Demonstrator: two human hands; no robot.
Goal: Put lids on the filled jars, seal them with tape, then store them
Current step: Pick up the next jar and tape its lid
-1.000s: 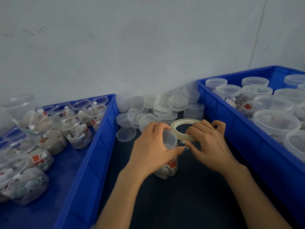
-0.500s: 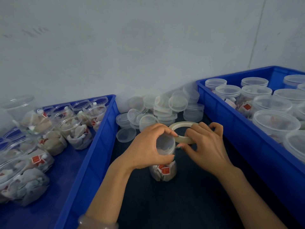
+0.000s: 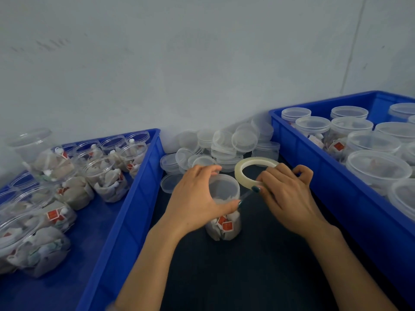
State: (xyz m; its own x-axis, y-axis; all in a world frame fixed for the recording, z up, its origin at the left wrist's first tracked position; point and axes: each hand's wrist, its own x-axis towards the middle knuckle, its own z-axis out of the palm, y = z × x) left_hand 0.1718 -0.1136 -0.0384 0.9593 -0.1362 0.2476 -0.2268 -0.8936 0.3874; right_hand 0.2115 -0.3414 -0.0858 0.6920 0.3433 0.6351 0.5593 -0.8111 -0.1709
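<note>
Your left hand (image 3: 195,198) curls round the upper wall of the lidded jar (image 3: 224,223), fingers over the lid rim, thumb on the near side. The jar stands upright on the dark table (image 3: 247,277), centre, between the left blue crate (image 3: 125,209) and the right blue crate (image 3: 336,187). Your right hand (image 3: 285,198) pinches the tape roll (image 3: 241,167) just right of the jar, with a short strip (image 3: 246,195) drawn to the lid seam. Judged: the jar is light, thin-walled and smooth, so grip it at the stiffer rim. The tape is flimsy and sticky, so hold the roll by its edge.
</note>
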